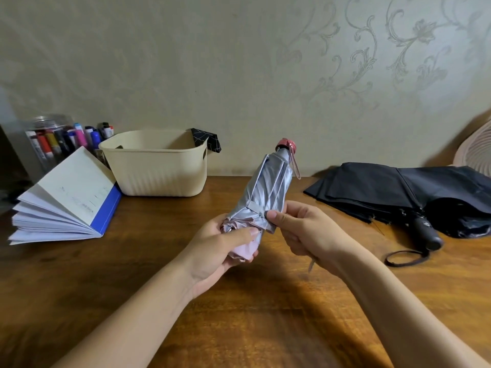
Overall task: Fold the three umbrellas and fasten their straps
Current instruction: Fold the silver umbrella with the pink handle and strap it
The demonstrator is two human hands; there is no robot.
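A folded silver umbrella [268, 187] with a pink-red handle [286, 145] is held tilted above the wooden table, handle pointing away from me. My left hand [225, 248] grips its lower, bunched end, where pink fabric shows. My right hand [303, 229] pinches the silver canopy at a strap near the lower part. A black umbrella [393, 192] lies loosely collapsed on the table at the right, its black handle [427, 232] and wrist loop [406, 257] toward me. A dark patterned fabric [207, 139] hangs over the basket's rim; I cannot tell whether it is an umbrella.
A cream plastic basket [159, 168] stands at the back against the wall. An open book with a blue cover [66, 200] lies at the left, a jar of markers [61, 139] behind it. A pale fan [475, 152] sits at the far right. The wooden table [239, 328] spreads below.
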